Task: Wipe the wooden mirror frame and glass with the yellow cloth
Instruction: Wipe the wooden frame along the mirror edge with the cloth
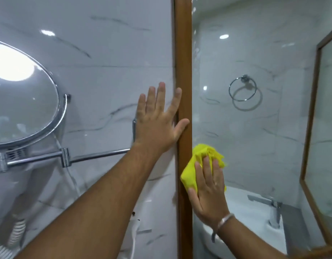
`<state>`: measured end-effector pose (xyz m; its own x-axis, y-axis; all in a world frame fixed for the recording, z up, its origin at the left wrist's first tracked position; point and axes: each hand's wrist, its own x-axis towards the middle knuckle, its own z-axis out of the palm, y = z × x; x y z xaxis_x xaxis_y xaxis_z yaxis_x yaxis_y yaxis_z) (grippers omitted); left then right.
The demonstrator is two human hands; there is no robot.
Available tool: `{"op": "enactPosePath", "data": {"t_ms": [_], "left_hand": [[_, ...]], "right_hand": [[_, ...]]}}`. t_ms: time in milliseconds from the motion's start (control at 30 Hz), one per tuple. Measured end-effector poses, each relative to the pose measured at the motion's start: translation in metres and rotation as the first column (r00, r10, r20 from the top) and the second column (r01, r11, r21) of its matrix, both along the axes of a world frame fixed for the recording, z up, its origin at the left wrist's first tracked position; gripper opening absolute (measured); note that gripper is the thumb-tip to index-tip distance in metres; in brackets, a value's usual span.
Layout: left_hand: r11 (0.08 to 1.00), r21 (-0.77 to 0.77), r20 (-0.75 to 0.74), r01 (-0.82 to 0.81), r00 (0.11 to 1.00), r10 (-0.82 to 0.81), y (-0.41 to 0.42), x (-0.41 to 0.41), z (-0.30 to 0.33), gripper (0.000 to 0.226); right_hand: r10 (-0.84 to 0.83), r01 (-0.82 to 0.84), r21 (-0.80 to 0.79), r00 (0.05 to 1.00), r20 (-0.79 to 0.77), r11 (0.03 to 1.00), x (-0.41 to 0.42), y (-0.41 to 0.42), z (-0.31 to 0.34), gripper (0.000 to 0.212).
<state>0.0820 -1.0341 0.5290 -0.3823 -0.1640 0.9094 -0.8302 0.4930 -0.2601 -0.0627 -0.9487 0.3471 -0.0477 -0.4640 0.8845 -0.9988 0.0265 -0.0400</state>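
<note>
The wooden mirror frame (183,53) runs as a brown vertical strip down the middle of the view, with the mirror glass (255,137) to its right. My right hand (208,191) presses the bunched yellow cloth (197,165) flat against the glass, right beside the frame's inner edge. My left hand (157,120) lies flat with fingers spread on the tiled wall; its thumb and forefinger rest on the frame. It holds nothing.
A round chrome shaving mirror (25,98) on a jointed arm (68,157) juts from the marble wall at the left. A white coiled cord (15,234) hangs below it. The glass reflects a towel ring (242,87), a sink (245,217) and a tap (270,202).
</note>
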Motion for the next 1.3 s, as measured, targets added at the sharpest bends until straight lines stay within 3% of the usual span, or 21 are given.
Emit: {"op": "enactPosePath", "data": {"t_ms": [100, 333, 567, 800, 1033, 1133, 1300], "left_hand": [[0.999, -0.031, 0.047, 0.017, 0.999, -0.016, -0.004, 0.005, 0.007, 0.087], [0.99, -0.144, 0.024, -0.006, 1.0, 0.009, -0.021, 0.019, 0.074, 0.112], [0.987, -0.162, 0.05, 0.009, 0.999, -0.001, -0.038, 0.018, 0.085, 0.107], [0.97, -0.236, 0.012, 0.058, 0.998, -0.056, -0.046, 0.015, 0.084, 0.101], [0.969, -0.24, -0.007, 0.059, 0.998, -0.063, -0.047, 0.015, 0.083, 0.085], [0.969, -0.242, -0.038, 0.056, 0.997, -0.067, -0.046, 0.013, 0.083, 0.073], [0.973, -0.228, -0.043, 0.035, 0.998, -0.046, -0.047, 0.012, 0.084, 0.074]], "right_hand": [[0.02, -0.021, 0.023, 0.999, 0.028, 1.0, 0.003, 0.004, 0.003, 0.071], [-0.02, 0.023, -0.103, 0.999, 0.033, 0.994, 0.001, -0.011, 0.136, 0.071], [0.033, -0.036, -0.069, 0.999, -0.035, 0.997, -0.009, -0.006, 0.065, 0.067], [0.009, -0.025, -0.182, 0.996, -0.086, 0.983, -0.025, -0.01, 0.189, 0.069], [0.015, -0.044, -0.172, 0.987, -0.162, 0.984, -0.027, -0.014, 0.135, 0.066], [0.047, -0.076, -0.162, 0.983, -0.176, 0.984, -0.029, -0.015, 0.177, 0.067], [0.013, -0.034, -0.197, 0.994, -0.105, 0.98, -0.018, -0.018, 0.258, 0.07]]}}
